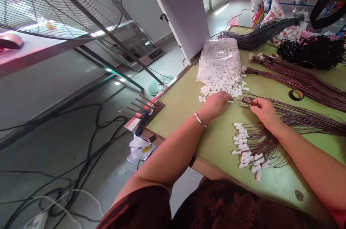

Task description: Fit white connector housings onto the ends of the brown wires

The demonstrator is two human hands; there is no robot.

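Observation:
My left hand (pixel 217 105) is closed at the near edge of a pile of small white plastic connectors (pixel 235 87), a white connector (pixel 229 101) showing at its fingertips. The pile spills from a clear plastic bag (pixel 220 57). To the right, my right hand (pixel 264 111) pinches brown wires close to their metal-tipped ends (pixel 244 100); how many it grips I cannot tell. The bare tips point toward my left hand, a small gap apart. Below my right hand lie brown wires with white connectors (pixel 244 146) on their ends.
A roll of black tape (pixel 296 95) lies among bundles of brown wires (pixel 297 77). Dark grey wires (pixel 259 34) and a heap of black parts (pixel 310 51) sit farther back. Metal prongs (pixel 137 106) stick out at the table's left edge. A fan (pixel 59 1) stands at upper left; cables (pixel 89 157) cross the floor.

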